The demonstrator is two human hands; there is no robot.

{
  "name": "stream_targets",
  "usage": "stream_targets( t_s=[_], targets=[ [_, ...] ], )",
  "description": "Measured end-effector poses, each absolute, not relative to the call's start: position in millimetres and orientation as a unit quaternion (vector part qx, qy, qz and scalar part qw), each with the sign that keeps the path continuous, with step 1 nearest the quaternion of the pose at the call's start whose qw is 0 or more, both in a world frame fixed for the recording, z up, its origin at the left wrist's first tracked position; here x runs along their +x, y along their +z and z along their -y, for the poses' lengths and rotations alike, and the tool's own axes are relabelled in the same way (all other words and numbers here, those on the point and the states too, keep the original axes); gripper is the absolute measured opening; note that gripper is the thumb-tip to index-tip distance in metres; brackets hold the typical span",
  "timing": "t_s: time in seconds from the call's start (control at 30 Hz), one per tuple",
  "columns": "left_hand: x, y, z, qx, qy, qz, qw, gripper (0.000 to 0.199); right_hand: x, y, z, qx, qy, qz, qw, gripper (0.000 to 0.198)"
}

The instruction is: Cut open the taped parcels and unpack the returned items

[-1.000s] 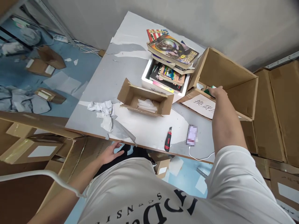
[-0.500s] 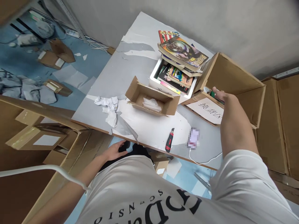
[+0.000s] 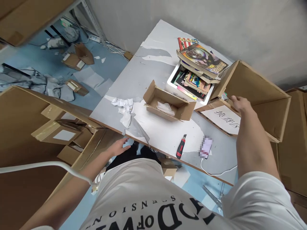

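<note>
My right hand (image 3: 241, 103) reaches over the front wall of a large open cardboard box (image 3: 259, 80) at the right of the table, fingers stretched out and nothing visible in them. Just left of its fingertips, a small greenish item (image 3: 224, 95) shows inside the box. A white sheet with handwriting (image 3: 222, 118) is on the box's front flap. Hanging near the table's front edge, my left hand (image 3: 119, 147) is empty with thumb and fingers apart. A small open carton (image 3: 168, 103) with clear plastic wrap (image 3: 166, 108) inside sits mid-table.
A white bin (image 3: 171, 80) piled with books (image 3: 203, 59) stands against the large box. A red and black utility knife (image 3: 181, 147) and a phone (image 3: 205, 147) on a white cable lie near the front edge. Crumpled paper (image 3: 126, 110) lies left. A big carton (image 3: 79, 156) holds several boxes.
My right hand has let go of the green item inside the large box and lifted slightly, its fingers now extended. My left hand's fingers have spread. The whole view has shifted a little.
</note>
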State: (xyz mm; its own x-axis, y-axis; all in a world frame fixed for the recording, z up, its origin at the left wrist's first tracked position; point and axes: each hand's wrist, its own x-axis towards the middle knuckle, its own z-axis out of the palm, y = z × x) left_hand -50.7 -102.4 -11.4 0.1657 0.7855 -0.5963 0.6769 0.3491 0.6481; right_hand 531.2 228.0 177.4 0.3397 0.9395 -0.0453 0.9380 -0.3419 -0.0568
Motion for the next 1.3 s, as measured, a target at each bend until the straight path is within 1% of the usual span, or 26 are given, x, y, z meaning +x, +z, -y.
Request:
stream_targets(
  t_s=[0.07, 0.17, 0.2, 0.23, 0.3, 0.37, 0.43, 0.47, 0.5, 0.53, 0.6, 0.67, 0.73, 0.8, 0.93, 1.07, 1.17, 1.23, 1.3],
  targets=[
    [-58, -8, 93, 0.584, 0.078, -0.639, 0.495, 0.067, 519, 190, -211, -0.801, -0.025, 0.587, 0.113, 0.043],
    [-66, -4, 67, 0.598, 0.124, -0.653, 0.448, 0.063, 483, 194, -161, -0.718, -0.172, 0.609, 0.292, 0.045],
    [-67, -3, 55, 0.599, 0.141, -0.664, 0.426, 0.06, 467, 187, -140, -0.696, -0.184, 0.609, 0.332, 0.042],
    [-67, -2, 40, 0.6, 0.16, -0.672, 0.405, 0.058, 450, 175, -119, -0.69, -0.172, 0.601, 0.365, 0.039],
    [-62, -4, 6, 0.604, 0.197, -0.677, 0.373, 0.054, 413, 136, -82, -0.728, -0.078, 0.545, 0.409, 0.035],
    [-49, -9, -32, 0.618, 0.226, -0.653, 0.376, 0.057, 374, 87, -58, -0.774, 0.087, 0.477, 0.408, 0.038],
    [-31, -15, -67, 0.62, 0.238, -0.633, 0.398, 0.072, 338, 43, -49, -0.78, 0.285, 0.422, 0.363, 0.047],
    [-21, -18, -81, 0.619, 0.241, -0.625, 0.41, 0.077, 322, 26, -49, -0.759, 0.36, 0.421, 0.341, 0.052],
    [-12, -20, -93, 0.62, 0.244, -0.616, 0.421, 0.079, 307, 13, -50, -0.734, 0.414, 0.424, 0.331, 0.054],
    [-4, -21, -101, 0.62, 0.249, -0.607, 0.43, 0.078, 295, 5, -52, -0.716, 0.436, 0.422, 0.345, 0.054],
    [7, -20, -107, 0.62, 0.274, -0.592, 0.436, 0.071, 280, -1, -52, -0.694, 0.44, 0.418, 0.387, 0.047],
    [9, -15, -99, 0.616, 0.32, -0.579, 0.428, 0.06, 276, 1, -41, -0.694, 0.412, 0.408, 0.426, 0.039],
    [5, -9, -80, 0.611, 0.36, -0.566, 0.42, 0.05, 279, 6, -19, -0.702, 0.387, 0.412, 0.433, 0.036],
    [-2, -5, -57, 0.608, 0.367, -0.563, 0.423, 0.044, 284, 10, 10, -0.72, 0.366, 0.424, 0.409, 0.034],
    [-5, -6, -25, 0.626, 0.32, -0.581, 0.411, 0.041, 283, 11, 52, -0.783, 0.321, 0.428, 0.318, 0.036],
    [6, -11, -36, 0.647, 0.272, -0.597, 0.389, 0.042, 280, 10, 48, -0.812, 0.302, 0.418, 0.275, 0.041],
    [5, -17, -50, 0.621, 0.26, -0.595, 0.439, 0.045, 288, 6, 42, -0.802, 0.322, 0.42, 0.276, 0.042],
    [-6, -24, -48, 0.576, 0.269, -0.594, 0.493, 0.05, 297, -2, 53, -0.782, 0.351, 0.416, 0.304, 0.042],
    [-23, -33, -35, 0.563, 0.26, -0.585, 0.523, 0.055, 306, -13, 76, -0.765, 0.373, 0.411, 0.327, 0.042]
  ],
)
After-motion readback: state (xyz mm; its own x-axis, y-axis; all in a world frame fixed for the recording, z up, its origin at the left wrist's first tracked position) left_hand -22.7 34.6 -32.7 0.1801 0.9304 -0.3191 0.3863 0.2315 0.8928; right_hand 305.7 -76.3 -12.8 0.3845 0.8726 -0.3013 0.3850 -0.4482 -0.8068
